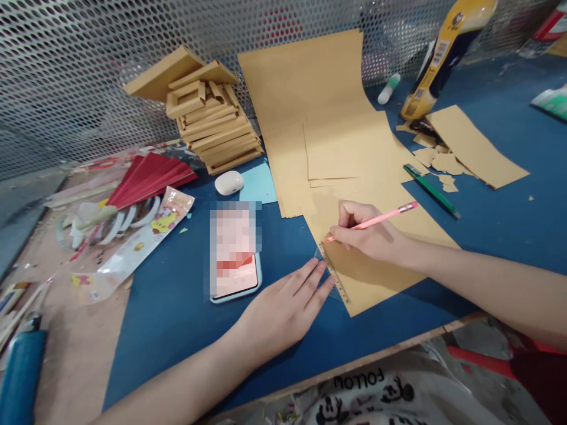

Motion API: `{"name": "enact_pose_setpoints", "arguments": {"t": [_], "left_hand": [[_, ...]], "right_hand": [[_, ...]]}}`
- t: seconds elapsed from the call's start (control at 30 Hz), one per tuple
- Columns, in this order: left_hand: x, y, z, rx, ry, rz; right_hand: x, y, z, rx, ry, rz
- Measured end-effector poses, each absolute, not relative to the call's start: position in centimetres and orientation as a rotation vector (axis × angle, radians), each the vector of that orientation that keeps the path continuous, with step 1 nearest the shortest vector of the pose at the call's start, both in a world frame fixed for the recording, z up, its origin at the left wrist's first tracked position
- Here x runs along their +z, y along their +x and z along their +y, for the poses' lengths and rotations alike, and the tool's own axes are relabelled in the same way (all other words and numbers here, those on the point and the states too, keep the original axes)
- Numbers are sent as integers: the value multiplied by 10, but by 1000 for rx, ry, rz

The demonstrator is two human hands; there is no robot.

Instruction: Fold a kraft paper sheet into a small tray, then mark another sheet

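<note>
My right hand is closed around a pink pencil whose tip end points down at the left edge of a tan paper sheet. Along that edge lies a clear ruler with dark markings. My left hand rests flat, fingers stretched out, its fingertips pressing on the ruler. Behind my right hand, smaller tan paper pieces lie over a large tan sheet that leans up against the mesh.
A phone, white earbud case and blue sticky notes lie left. Behind stand stacked folded paper pieces. A green cutter, paper scraps, glue stick and yellow bottle are right. Perforated metal mesh borders the back.
</note>
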State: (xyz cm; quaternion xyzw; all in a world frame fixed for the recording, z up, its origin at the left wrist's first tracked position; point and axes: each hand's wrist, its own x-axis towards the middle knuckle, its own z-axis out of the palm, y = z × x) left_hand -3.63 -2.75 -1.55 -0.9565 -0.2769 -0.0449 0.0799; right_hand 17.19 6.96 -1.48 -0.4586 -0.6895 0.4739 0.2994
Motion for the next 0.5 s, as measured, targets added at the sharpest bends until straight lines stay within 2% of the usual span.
{"name": "enact_pose_setpoints", "arguments": {"t": [0.27, 0.5], "left_hand": [[-12, -35, -27, -112, -2845, -824], [-12, -36, -27, -115, -2850, -812]], "right_hand": [[-17, 174, 70, 1342, -1177, -1787], [-14, 174, 68, 1270, -1200, -1801]]}}
